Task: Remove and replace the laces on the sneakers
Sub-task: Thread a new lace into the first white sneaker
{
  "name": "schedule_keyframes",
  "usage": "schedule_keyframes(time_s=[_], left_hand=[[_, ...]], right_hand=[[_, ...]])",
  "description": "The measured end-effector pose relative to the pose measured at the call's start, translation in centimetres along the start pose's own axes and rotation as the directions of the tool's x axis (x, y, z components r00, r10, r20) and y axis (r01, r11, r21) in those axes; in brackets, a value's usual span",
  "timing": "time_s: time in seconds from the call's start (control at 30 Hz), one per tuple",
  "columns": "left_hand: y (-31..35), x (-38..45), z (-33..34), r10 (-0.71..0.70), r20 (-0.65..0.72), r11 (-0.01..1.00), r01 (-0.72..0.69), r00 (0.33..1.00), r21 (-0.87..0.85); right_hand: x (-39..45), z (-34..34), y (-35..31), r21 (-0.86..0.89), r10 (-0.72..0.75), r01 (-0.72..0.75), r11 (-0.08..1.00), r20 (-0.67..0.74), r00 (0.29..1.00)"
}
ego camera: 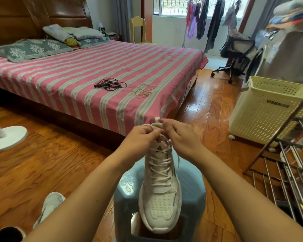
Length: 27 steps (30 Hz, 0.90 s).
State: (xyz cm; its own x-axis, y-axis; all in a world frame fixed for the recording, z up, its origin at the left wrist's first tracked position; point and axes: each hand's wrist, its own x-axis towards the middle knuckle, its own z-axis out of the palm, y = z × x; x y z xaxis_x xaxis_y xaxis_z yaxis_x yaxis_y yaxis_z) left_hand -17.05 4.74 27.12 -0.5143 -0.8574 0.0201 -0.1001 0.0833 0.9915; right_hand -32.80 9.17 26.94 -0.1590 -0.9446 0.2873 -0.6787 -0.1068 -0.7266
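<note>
Pinching white lace atop sneaker: left hand, right hand

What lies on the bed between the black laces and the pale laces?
Nothing: in the head view only bare striped bedsheet separates the black laces from the pale laces.

Both hands pinch the sneaker's lace.

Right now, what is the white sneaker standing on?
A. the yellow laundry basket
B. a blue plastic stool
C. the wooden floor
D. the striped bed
B: the white sneaker stands on the blue plastic stool, toe toward the camera, with the floor around the stool.
</note>
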Motion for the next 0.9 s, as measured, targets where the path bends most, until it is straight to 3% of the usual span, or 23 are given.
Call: schedule_keyframes(time_s=[0.07,0.13,0.27,0.37,0.5,0.57,0.63,0.7,0.73,0.8,0.9], left_hand=[[-0.1,-0.1,-0.6,0.001,0.019,1.000,-0.001,1.000,-0.017],[0.0,-0.1,-0.9,0.010,0.043,1.000,-0.010,0.999,-0.005],[0.0,-0.1,-1.9,0.037,0.145,0.994,-0.051,0.989,0.096],[-0.4,-0.2,-1.5,0.207,-0.001,0.941,-0.199,0.978,0.274],[-0.7,-0.8,0.7,0.458,-0.130,0.861,-0.403,0.879,0.312],[-1.3,-0.8,1.0,0.460,-0.132,0.865,-0.410,0.878,0.287],[-1.7,-0.9,0.9,0.393,-0.107,0.903,-0.362,0.913,0.232],[-2.0,-1.2,0.6,0.313,-0.094,0.943,-0.297,0.945,0.154],[-2.1,-1.3,0.5,0.295,-0.097,0.952,-0.283,0.951,0.120],[-2.4,-1.5,0.3,0.328,-0.124,0.943,-0.315,0.937,0.110],[-3.1,-1.3,0.4,0.532,-0.127,0.827,-0.482,0.837,0.288]], right_hand=[[0.3,-0.9,0.4,-0.032,-0.008,0.005,0.999,-0.083,0.997],[0.5,-1.9,0.2,-0.028,0.023,-0.025,0.999,-0.079,0.997],[-0.6,-1.9,-0.5,0.034,0.162,-0.179,0.983,0.292,0.943],[-0.5,-1.4,-0.7,0.181,0.245,-0.297,0.938,0.260,0.934],[0.0,-0.9,-1.4,0.255,0.350,-0.428,0.867,0.298,0.888],[0.1,-0.7,-1.8,0.374,0.390,-0.496,0.783,0.325,0.862],[0.2,-0.7,-1.9,0.592,0.365,-0.498,0.634,0.338,0.867],[0.1,-0.8,-1.6,0.697,0.348,-0.501,0.513,0.365,0.864],[0.0,-0.7,-1.4,0.687,0.353,-0.509,0.519,0.370,0.859],[-0.3,-0.5,-1.3,0.528,0.439,-0.540,0.655,0.316,0.841],[-0.3,-0.6,-1.7,0.294,0.520,-0.579,0.761,0.258,0.814]])
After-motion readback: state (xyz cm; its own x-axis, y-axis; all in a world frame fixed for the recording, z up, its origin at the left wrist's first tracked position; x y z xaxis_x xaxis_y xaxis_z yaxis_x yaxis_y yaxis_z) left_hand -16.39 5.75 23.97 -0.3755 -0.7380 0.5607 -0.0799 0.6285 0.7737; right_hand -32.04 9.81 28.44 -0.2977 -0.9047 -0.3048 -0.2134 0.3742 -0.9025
